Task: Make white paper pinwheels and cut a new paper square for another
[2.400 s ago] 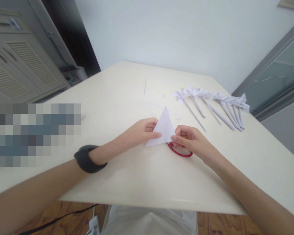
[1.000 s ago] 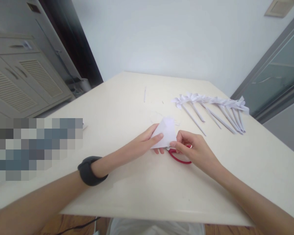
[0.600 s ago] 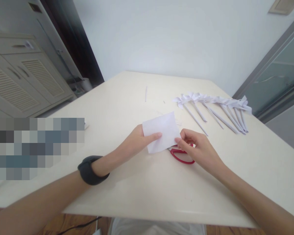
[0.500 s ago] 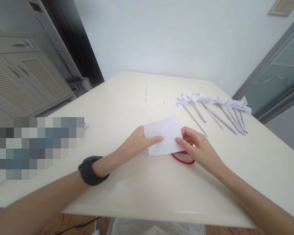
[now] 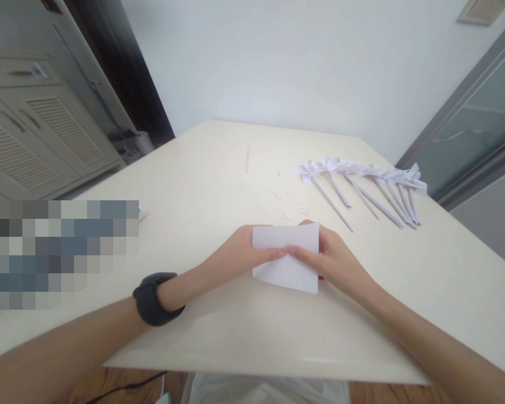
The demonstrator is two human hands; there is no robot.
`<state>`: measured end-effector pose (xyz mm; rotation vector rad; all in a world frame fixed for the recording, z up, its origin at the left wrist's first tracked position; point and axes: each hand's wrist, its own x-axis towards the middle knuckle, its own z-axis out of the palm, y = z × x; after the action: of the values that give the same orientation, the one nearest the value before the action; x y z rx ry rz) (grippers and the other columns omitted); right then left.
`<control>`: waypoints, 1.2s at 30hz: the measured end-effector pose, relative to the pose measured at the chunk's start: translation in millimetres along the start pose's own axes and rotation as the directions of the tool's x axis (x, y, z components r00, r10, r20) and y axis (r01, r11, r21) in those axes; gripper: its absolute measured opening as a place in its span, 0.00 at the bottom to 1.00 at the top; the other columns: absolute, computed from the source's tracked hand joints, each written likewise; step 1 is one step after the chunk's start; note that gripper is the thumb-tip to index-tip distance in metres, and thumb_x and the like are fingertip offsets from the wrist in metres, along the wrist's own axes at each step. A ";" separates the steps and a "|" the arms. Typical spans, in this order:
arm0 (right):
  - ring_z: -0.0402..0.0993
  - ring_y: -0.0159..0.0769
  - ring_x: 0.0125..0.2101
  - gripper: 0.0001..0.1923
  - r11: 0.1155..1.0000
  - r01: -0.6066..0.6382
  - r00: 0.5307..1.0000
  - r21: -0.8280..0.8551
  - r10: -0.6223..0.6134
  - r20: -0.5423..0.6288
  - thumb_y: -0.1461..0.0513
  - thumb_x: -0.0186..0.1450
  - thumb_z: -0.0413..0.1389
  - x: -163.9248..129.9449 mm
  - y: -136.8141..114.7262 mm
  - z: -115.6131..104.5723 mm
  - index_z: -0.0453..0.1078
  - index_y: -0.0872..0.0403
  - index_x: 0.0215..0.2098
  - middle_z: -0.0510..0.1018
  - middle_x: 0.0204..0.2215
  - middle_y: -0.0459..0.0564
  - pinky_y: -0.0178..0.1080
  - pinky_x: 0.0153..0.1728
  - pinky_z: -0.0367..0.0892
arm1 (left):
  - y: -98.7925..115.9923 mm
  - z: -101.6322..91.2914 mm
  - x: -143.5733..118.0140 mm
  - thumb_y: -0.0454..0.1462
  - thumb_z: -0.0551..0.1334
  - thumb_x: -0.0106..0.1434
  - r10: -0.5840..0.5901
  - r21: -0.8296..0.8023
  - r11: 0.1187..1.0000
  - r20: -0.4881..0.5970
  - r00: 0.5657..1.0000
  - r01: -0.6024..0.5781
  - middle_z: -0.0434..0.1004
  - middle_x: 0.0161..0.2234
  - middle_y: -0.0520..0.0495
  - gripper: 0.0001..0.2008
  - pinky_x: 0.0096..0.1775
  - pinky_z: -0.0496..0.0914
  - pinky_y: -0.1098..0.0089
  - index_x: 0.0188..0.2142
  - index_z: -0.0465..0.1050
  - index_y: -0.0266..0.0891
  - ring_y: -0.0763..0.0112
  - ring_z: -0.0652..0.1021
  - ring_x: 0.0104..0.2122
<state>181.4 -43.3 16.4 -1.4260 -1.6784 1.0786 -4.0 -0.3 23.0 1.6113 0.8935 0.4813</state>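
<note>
A small white sheet of paper (image 5: 286,272) is held up over the table between both hands. My left hand (image 5: 252,249) grips its left side, thumb across the front and the other fingers behind. On the right side, my right hand (image 5: 330,252) pinches it the same way, so the two thumb tips nearly meet at the middle. A bit of something red (image 5: 321,277) peeks out behind the paper's right edge; the rest of it is hidden by the paper and my right hand.
Several paper pinwheel-like pieces on rolled paper sticks (image 5: 362,169) lie in a row at the right back of the cream table (image 5: 219,331). Thin paper scraps (image 5: 284,197) and a short paper stick (image 5: 248,159) lie beyond my hands. A bin with a white liner (image 5: 265,390) stands below the front edge.
The paper has turned and come slightly closer to me. My right hand has slid inward onto its front. The red scissor-like handle loop, visible before, is now mostly covered.
</note>
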 end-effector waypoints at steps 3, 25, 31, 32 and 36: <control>0.67 0.32 0.26 0.05 0.991 0.070 0.996 -0.116 -0.076 -0.045 0.59 0.61 0.52 0.6 2.2 1.0 0.64 0.53 0.32 0.71 0.27 0.45 0.32 0.21 0.58 | -0.3 1.0 -0.5 0.43 0.60 0.56 0.010 0.050 0.999 -0.012 1.000 -0.009 0.75 0.31 0.48 0.11 0.32 0.68 0.68 0.35 0.71 0.37 0.64 0.75 0.33; 0.67 0.33 0.28 0.01 0.878 0.213 0.908 -0.429 -0.340 -0.246 0.63 0.62 0.51 -4.0 1.3 2.2 0.61 0.52 0.33 0.71 0.29 0.46 0.35 0.28 0.59 | -3.2 2.1 2.3 0.39 0.62 0.54 -0.078 -0.177 0.980 0.053 0.996 0.086 0.77 0.38 0.47 0.12 0.41 0.69 0.64 0.39 0.73 0.39 0.61 0.76 0.41; 0.65 0.32 0.26 0.03 0.819 0.219 0.873 -0.530 -0.407 -0.269 0.65 0.62 0.50 -5.3 0.8 1.4 0.59 0.52 0.31 0.69 0.27 0.45 0.34 0.27 0.59 | -16.1 7.7 7.5 0.38 0.62 0.55 -0.050 -0.141 0.987 0.140 0.989 0.070 0.79 0.34 0.45 0.11 0.40 0.71 0.61 0.38 0.73 0.37 0.61 0.79 0.36; 0.66 0.32 0.27 0.03 0.787 0.240 0.852 -0.568 -0.451 -0.266 0.66 0.61 0.50 -5.3 1.4 0.9 0.58 0.52 0.32 0.69 0.27 0.45 0.34 0.27 0.60 | -17.0 8.1 7.9 0.38 0.62 0.55 -0.041 -0.141 0.988 0.165 0.985 0.065 0.79 0.34 0.44 0.10 0.40 0.72 0.62 0.36 0.74 0.36 0.61 0.79 0.35; 0.68 0.34 0.33 0.09 0.615 0.366 0.758 -0.699 -0.632 -0.160 0.71 0.59 0.49 -4.5 5.7 0.0 0.58 0.53 0.35 0.71 0.33 0.49 0.35 0.30 0.62 | -14.2 8.5 7.5 0.37 0.62 0.55 -0.034 -0.163 0.984 0.218 0.975 0.071 0.79 0.35 0.43 0.09 0.37 0.72 0.65 0.35 0.74 0.35 0.62 0.79 0.34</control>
<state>184.6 -47.5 11.4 -1.2671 -2.0391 -0.1490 2.8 0.4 6.1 1.4481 0.7110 0.3292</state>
